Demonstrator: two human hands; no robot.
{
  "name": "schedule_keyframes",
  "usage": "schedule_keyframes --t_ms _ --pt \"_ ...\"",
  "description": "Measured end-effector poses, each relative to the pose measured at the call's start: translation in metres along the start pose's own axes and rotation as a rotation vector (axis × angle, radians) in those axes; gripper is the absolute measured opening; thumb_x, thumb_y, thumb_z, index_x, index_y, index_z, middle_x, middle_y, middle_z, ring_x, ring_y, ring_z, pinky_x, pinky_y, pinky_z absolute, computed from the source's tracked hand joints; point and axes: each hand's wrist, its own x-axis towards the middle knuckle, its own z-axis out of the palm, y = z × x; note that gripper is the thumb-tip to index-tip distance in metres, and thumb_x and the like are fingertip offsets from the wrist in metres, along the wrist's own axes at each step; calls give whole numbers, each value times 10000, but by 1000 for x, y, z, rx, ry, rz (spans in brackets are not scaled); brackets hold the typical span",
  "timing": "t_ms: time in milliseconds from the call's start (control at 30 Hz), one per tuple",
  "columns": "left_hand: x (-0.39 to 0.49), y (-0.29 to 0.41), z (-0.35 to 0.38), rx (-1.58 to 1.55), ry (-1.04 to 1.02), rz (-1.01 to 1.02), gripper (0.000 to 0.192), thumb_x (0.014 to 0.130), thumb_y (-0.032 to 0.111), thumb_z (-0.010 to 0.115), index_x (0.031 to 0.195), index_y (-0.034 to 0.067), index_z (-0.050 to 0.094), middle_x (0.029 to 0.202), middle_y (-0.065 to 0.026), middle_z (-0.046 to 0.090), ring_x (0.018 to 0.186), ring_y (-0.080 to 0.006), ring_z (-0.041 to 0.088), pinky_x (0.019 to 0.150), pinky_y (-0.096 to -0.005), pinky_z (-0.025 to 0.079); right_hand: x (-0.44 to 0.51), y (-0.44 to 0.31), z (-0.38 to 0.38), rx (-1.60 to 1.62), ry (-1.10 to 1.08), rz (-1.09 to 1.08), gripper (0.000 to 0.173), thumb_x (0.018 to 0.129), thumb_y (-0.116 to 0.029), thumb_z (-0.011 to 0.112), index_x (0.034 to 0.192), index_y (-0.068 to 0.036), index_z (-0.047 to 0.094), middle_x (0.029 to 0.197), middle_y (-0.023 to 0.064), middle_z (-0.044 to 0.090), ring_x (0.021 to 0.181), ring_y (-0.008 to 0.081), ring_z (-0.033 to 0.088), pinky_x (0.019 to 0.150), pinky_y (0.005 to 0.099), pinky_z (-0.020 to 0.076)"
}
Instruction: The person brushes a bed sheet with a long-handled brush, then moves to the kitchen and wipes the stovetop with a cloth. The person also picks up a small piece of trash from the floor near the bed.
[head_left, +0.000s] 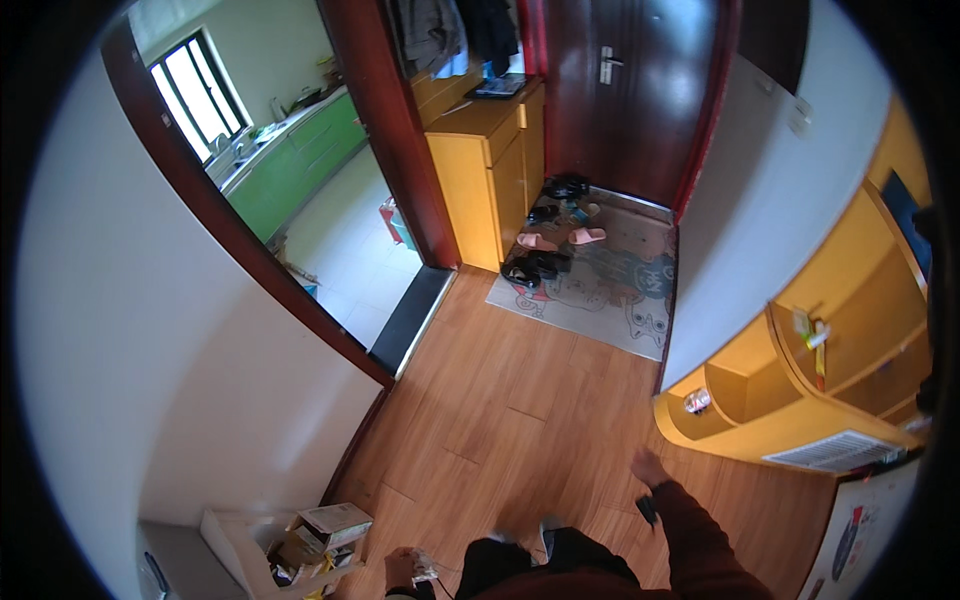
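Low in the picture, my left hand (399, 568) is closed around a small crumpled item that looks like clear plastic (424, 565). A thin dark cord runs beside it. My right hand (649, 469) hangs out in front over the wood floor, blurred, with its fingers hard to make out. Just below that wrist is a small black object (646, 511); how it is attached cannot be told. To the left of my left hand stands a light-coloured bin (225, 551) holding cardboard boxes (335, 520) and wrappers.
Ahead, a patterned mat (592, 300) with pink slippers (587, 236) and dark shoes (525, 270) lies before a dark red door (637, 97). A yellow cabinet (469, 195) stands beside a kitchen doorway with a black threshold (412, 319). Curved yellow shelving (750, 435) is at right.
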Motion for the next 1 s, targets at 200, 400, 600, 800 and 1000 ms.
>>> schedule_keyframes --t_ms 200,400,600,800,1000 --pt "89 84 -23 140 -37 62 164 863 70 635 939 -34 736 819 -122 734 738 -203 698 662 -326 564 109 -354 -134 732 66 -639 659 869 -149 661 1461 -33 397 1426 152 508 1234 260 544 985 373 487" --pt "249 151 -29 -324 -109 -21 160 882 59 604 911 -19 741 761 -79 705 658 -182 679 580 -311 544 126 -525 -164 952 -159 -628 605 863 -56 538 1454 -63 413 1443 114 461 1272 254 505 962 359 498" --pt "337 307 -47 -405 -129 34 110 883 59 631 893 -10 716 755 -48 670 616 -149 639 545 -282 531 219 -547 -126 955 -117 -360 602 818 39 399 1397 -102 492 1402 51 495 1271 212 500 909 346 499" --pt "423 402 -33 -645 -233 76 136 910 15 586 992 -14 691 836 -56 675 680 -141 652 586 -284 550 356 -560 -120 846 4 -294 647 742 150 396 1301 -124 570 1311 17 545 1182 185 534 836 331 513" --pt "543 477 -50 -771 -297 -34 70 931 41 611 962 10 665 852 -59 683 730 -180 687 647 -355 602 509 -700 -74 820 -103 -304 559 795 126 450 1269 -132 597 1240 0 587 1084 145 583 816 314 508"
